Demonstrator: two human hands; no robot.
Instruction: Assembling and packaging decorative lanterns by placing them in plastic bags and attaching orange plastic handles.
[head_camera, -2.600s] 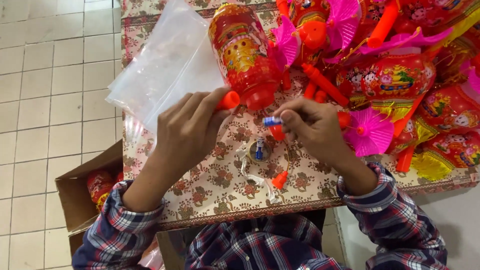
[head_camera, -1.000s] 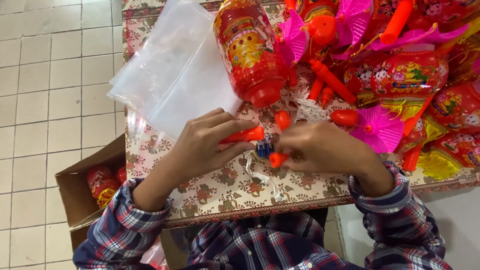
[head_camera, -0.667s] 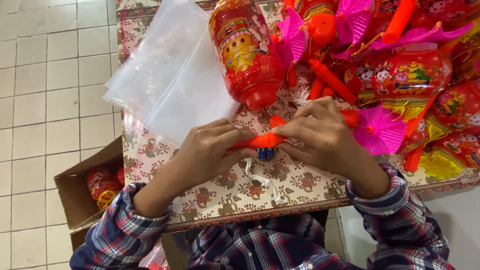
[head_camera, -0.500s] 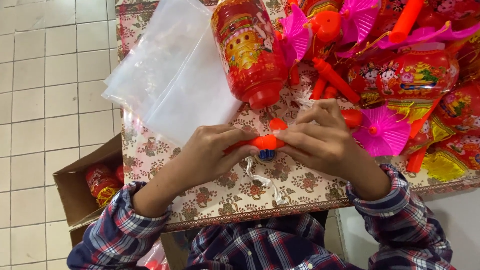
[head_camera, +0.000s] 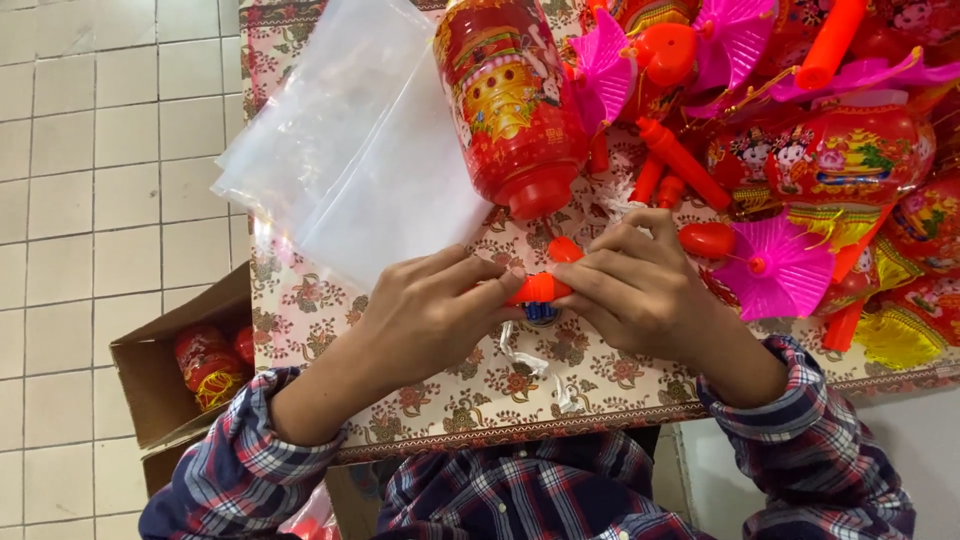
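Observation:
Both my hands meet over the middle of the table with the flowered cloth (head_camera: 330, 330). My left hand (head_camera: 425, 315) and my right hand (head_camera: 640, 290) pinch a small orange plastic tube (head_camera: 536, 289) between their fingertips. A little blue part (head_camera: 541, 314) shows just under the tube. Behind my right fingers lies another small orange piece (head_camera: 564, 248). A thin clear wire or strip (head_camera: 520, 352) trails on the cloth below my hands.
A stack of clear plastic bags (head_camera: 350, 160) lies at the left rear. A tall red cylinder lantern (head_camera: 510, 100) lies behind my hands. Red lanterns, pink paper fans (head_camera: 775, 268) and orange sticks (head_camera: 685, 165) crowd the right. A cardboard box (head_camera: 165, 400) with red lanterns stands on the tiled floor at left.
My hands came together from apart. The orange tube in the left hand and the small part in the right now meet, held by both hands.

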